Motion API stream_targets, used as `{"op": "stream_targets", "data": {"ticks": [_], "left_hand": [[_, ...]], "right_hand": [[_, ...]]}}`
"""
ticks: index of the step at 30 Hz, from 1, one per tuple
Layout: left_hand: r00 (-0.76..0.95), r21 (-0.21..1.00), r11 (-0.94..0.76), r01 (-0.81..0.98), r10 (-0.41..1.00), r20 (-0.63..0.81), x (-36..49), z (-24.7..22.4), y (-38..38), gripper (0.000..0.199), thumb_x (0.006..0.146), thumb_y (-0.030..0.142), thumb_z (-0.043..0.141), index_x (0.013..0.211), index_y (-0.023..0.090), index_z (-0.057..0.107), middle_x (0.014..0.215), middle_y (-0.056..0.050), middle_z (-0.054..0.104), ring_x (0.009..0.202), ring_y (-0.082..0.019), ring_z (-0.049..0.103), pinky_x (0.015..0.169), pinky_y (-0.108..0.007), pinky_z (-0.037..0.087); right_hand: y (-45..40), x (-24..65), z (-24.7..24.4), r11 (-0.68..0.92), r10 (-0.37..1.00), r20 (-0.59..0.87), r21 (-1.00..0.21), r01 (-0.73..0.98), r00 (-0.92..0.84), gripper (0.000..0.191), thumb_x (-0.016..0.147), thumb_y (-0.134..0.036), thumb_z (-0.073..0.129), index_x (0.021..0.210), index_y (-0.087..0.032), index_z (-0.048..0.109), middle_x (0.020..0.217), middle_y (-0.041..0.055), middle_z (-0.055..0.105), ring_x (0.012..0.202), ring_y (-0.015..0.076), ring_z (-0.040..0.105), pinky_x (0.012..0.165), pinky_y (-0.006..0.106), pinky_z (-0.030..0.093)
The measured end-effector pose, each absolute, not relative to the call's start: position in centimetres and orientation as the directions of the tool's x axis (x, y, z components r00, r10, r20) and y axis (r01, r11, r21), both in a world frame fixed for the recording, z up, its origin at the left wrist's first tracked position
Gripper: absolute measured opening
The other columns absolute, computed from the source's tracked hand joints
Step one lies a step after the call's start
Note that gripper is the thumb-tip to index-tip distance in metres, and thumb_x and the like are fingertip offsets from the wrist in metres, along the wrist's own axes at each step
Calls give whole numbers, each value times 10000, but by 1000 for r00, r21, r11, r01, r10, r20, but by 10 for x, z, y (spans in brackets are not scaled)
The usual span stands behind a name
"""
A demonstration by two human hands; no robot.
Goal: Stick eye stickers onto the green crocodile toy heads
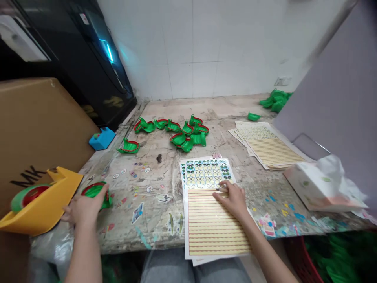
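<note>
Because the left hand (85, 208) curls over it, the red-rimmed green plastic piece (97, 191) is partly hidden, though the hand plainly grips it at the near left of the worktop (153, 232). The right hand (231, 198) rests half-closed on a sheet of striped stickers (218, 232), its fingertips (220, 188) at the sheet's upper stripes (whether they pinch anything is hard to make out). That sheet overlaps a patterned sticker sheet (204, 173). More green pieces (179, 133) lie scattered beyond, near a small blue block (102, 138). A yellow plastic tray (44, 200) sits just left of the left hand, and stacked sheets (271, 147) lie right, beside a tissue box (319, 186).
</note>
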State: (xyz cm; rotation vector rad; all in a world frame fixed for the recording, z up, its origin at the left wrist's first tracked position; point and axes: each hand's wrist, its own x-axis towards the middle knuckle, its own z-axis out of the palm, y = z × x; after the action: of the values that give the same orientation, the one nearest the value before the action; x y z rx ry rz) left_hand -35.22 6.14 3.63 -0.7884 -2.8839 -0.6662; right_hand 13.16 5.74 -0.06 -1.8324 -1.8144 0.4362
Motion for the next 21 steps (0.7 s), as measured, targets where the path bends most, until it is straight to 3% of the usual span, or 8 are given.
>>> {"op": "stream_targets", "data": {"ticks": [4, 7, 10, 13, 17, 21], "left_hand": [[-819, 124, 814, 568, 545, 179, -340, 50, 94, 1004, 603, 538, 644, 1369, 18, 253, 1405, -306, 341, 1246, -517, 328, 848, -654, 368], [-667, 16, 669, 743, 740, 87, -321, 61, 138, 725, 675, 493, 593, 1200, 3, 495, 1260, -323, 491, 1205, -495, 397, 909, -658, 317], [-447, 47, 444, 895, 887, 118, -297, 58, 190, 575, 726, 365, 538, 1201, 42, 526, 1270, -283, 509, 1245, -425, 395, 1003, -597, 279], [-341, 80, 333, 940, 925, 167, -278, 44, 227, 579, 747, 240, 485, 1294, 52, 447, 1444, -232, 336, 1372, -344, 234, 1080, -527, 219], [-373, 153, 347, 925, 905, 205, -271, 35, 241, 493, 765, 170, 465, 1191, -77, 479, 1385, -322, 357, 1373, -384, 197, 1056, -586, 214], [-448, 389, 318, 865, 839, 310, -266, 46, 230, 295, 752, 155, 543, 993, 3, 617, 1428, -260, 340, 1400, -364, 133, 1099, -593, 121]], "right_hand": [[58, 133, -3, 36, 989, 137, -571, 820, 52, 369, 721, -505, 611, 975, -237, 605, 827, 26, 645, 853, 238, 578, 768, 348, 308], [59, 134, -5, 35, 989, 137, -569, 822, 53, 375, 710, -499, 621, 980, -238, 613, 806, 23, 634, 830, 232, 579, 764, 346, 318], [59, 134, -4, 35, 990, 131, -567, 823, 48, 369, 712, -488, 628, 984, -240, 620, 798, 25, 624, 813, 231, 576, 770, 353, 322], [58, 134, -1, 48, 991, 130, -580, 813, 34, 354, 722, -474, 627, 986, -238, 622, 829, 36, 632, 818, 233, 574, 784, 362, 320], [57, 131, 0, 44, 991, 123, -627, 778, 43, 331, 713, -431, 643, 980, -237, 625, 886, 47, 655, 863, 242, 573, 800, 365, 311], [59, 132, 0, 35, 991, 117, -676, 737, 61, 294, 717, -398, 631, 962, -235, 639, 900, 58, 674, 871, 244, 572, 806, 369, 309]]}}
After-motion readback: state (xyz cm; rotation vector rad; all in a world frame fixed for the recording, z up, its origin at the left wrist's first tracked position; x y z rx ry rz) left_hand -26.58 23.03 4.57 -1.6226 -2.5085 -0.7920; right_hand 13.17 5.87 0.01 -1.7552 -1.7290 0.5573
